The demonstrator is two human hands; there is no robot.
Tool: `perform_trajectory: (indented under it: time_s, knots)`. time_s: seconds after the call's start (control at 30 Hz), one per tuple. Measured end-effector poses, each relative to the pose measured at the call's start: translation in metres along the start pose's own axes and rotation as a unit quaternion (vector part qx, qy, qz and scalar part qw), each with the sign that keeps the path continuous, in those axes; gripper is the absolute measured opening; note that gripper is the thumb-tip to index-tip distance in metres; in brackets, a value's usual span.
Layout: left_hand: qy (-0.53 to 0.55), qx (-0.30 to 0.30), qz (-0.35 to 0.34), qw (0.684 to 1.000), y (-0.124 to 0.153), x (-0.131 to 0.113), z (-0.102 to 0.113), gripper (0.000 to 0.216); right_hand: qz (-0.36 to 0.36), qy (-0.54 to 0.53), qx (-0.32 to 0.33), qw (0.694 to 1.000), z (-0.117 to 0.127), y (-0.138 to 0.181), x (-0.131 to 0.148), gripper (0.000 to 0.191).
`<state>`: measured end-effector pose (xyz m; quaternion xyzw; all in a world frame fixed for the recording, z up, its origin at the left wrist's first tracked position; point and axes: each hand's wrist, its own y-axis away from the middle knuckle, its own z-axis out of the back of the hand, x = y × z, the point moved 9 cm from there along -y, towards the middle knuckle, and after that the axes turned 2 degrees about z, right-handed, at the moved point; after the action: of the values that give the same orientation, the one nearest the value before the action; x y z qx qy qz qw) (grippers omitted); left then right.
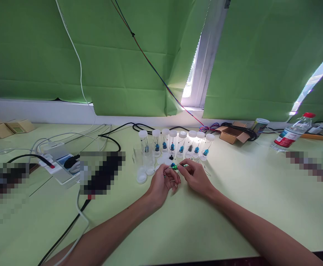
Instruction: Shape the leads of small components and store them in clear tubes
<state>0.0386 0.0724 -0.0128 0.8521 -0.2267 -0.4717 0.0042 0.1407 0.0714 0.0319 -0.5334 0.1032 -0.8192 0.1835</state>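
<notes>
My left hand [163,186] is closed, thumb against fingers, on the left end of a small shiny green piece [174,167] with a thin rod or wire. The fingers of my right hand [197,179] pinch its right end; the fingertips partly hide it. Just beyond my hands stands a row of clear tubes [181,147] with white caps, most with a small blue piece on a wire inside. Left of my left hand are clear tubes without caps [138,157] and a white cap [142,176]. A small black piece [171,157] lies behind my fingers.
Left are a white power strip [64,170], cables and a blurred dark object [104,173]. Behind right stand an open cardboard box [232,133], a can [259,127] and a plastic bottle [291,133]. Green blinds [133,74] hang behind the table.
</notes>
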Motion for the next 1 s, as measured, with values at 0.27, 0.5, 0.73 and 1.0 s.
perform_trajectory:
  time_s: [0.27,0.5,0.73,1.0]
  knots:
    - [-0.003,0.004,-0.003,1.000,0.0005,0.0012,-0.0018,0.046,0.003,0.032,-0.016,0.999,0.0030,-0.0027,-0.0038,0.047]
    - [-0.005,0.009,0.002,1.000,-0.0003,0.0010,-0.0015,0.046,-0.004,0.042,-0.027,0.999,0.0050,-0.0029,-0.0059,0.055]
    - [0.006,0.014,-0.016,1.000,-0.0015,0.0002,-0.0002,0.044,-0.006,0.013,0.000,1.000,0.0009,0.0001,-0.0033,0.035]
    - [-0.011,0.009,-0.002,1.000,0.0012,0.0012,-0.0022,0.046,0.005,0.041,-0.008,0.999,0.0006,-0.0025,-0.0033,0.050]
